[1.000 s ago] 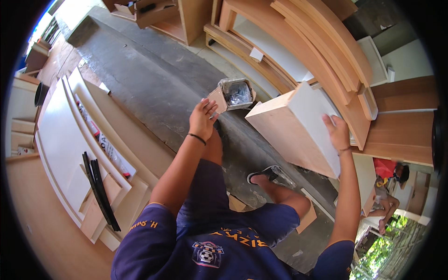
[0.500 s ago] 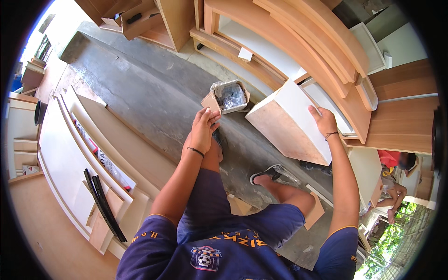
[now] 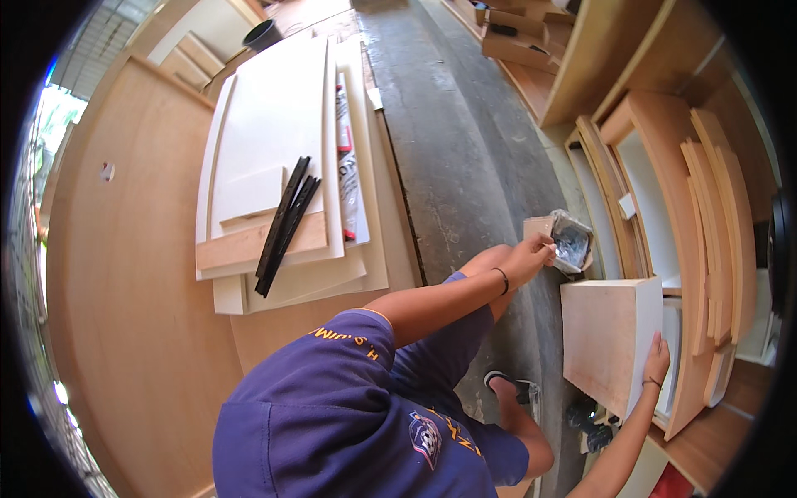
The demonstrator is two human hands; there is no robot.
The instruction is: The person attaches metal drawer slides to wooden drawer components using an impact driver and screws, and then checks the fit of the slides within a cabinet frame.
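Two hands, one wooden box

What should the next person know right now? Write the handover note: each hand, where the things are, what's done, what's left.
Left hand: reaching into the small tray of hardware on the concrete floor; grip not discernible.
Right hand: flat against the white face of the wooden box, steadying it.
The box stands on the floor beside the leaning panels.
Done: box positioned and braced.
Left: probably picking a piece out of the tray; nothing visibly taken yet.
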